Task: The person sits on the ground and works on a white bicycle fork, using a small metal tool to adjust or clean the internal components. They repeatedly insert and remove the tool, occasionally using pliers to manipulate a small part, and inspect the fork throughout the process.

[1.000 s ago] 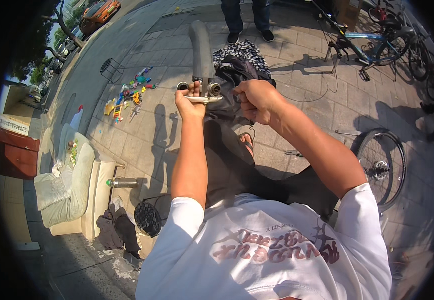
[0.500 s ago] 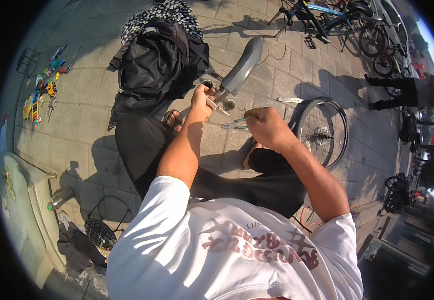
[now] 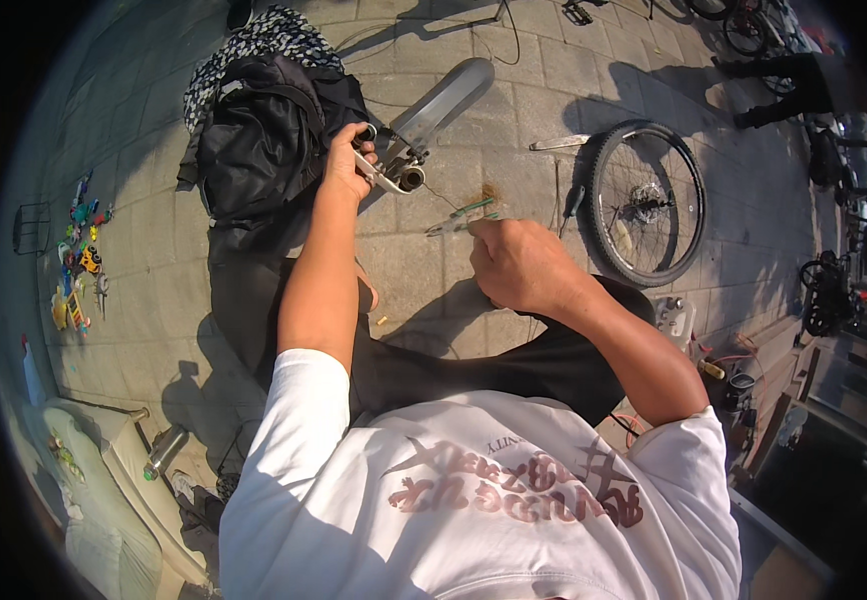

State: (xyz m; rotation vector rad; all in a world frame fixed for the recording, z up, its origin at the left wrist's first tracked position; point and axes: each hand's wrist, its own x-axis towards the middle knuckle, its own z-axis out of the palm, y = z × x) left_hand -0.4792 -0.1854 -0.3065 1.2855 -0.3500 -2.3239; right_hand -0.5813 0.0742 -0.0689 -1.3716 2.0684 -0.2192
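Note:
My left hand [image 3: 349,165] is closed on a pale metal bicycle bracket [image 3: 389,180] with round sockets, joined to a long grey curved piece [image 3: 446,100] like a mudguard. Lower and to the right, my right hand [image 3: 522,265] has its fingers curled; whatever they hold, if anything, is hidden. Just beyond its knuckles, green-handled tools [image 3: 462,215] show on the pavement. A black bag or jacket [image 3: 254,150] lies beside my left hand, over a black-and-white patterned cloth [image 3: 254,40]. A detached wheel [image 3: 619,230] lies to the right of my hands.
Small colourful toys [image 3: 86,262] lie at left, above a cream sofa [image 3: 94,520] and a steel flask [image 3: 166,450]. A pale metal bar [image 3: 559,142] lies near the wheel. A person's dark legs [image 3: 774,95], parked bicycles [image 3: 749,30] and a toolbox-like object [image 3: 676,320] are at right.
The view has swung toward the pavement and the wheel. My left hand, still gripping the bracket, is further up and left in the picture; my right hand has dropped lower, staying curled.

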